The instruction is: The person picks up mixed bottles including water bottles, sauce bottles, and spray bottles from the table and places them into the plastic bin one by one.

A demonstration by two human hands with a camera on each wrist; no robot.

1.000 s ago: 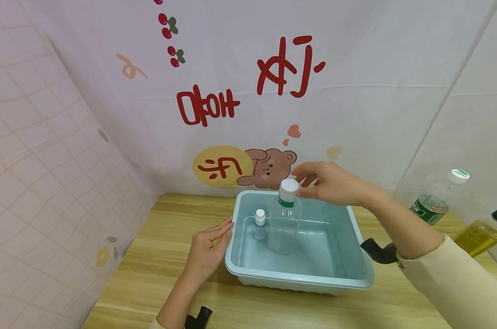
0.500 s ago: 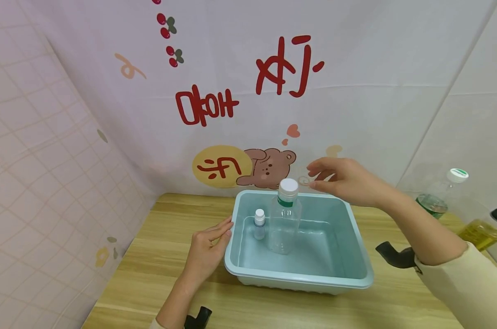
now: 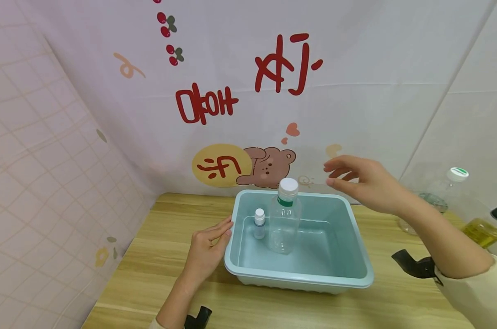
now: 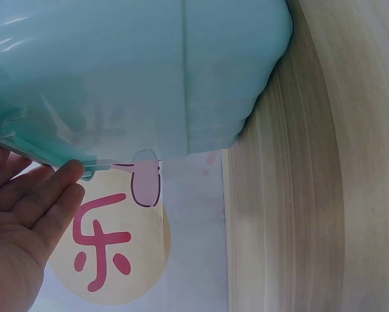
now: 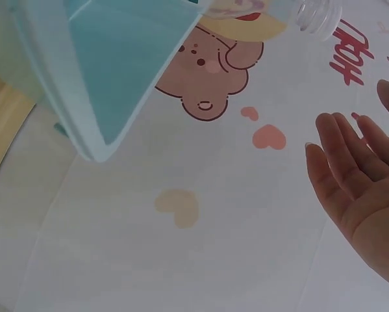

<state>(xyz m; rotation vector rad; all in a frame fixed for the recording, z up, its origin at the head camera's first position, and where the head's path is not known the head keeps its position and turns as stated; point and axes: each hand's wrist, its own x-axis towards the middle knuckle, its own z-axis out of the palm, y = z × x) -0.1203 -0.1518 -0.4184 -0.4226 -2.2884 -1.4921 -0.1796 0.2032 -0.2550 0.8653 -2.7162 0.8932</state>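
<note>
Right hand (image 3: 363,185), loose and empty, has moved farther from clear white-capped plastic bottle (image 3: 285,221) (probably light, squeezable; grip neck (image 3: 287,200)). Left hand (image 3: 209,249), straight-fingered, touches pale-blue rectangular basin (image 3: 297,277).

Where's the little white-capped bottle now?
Head view: the little white-capped bottle stands inside the blue basin, toward its left wall, just left of the large clear bottle.
</note>
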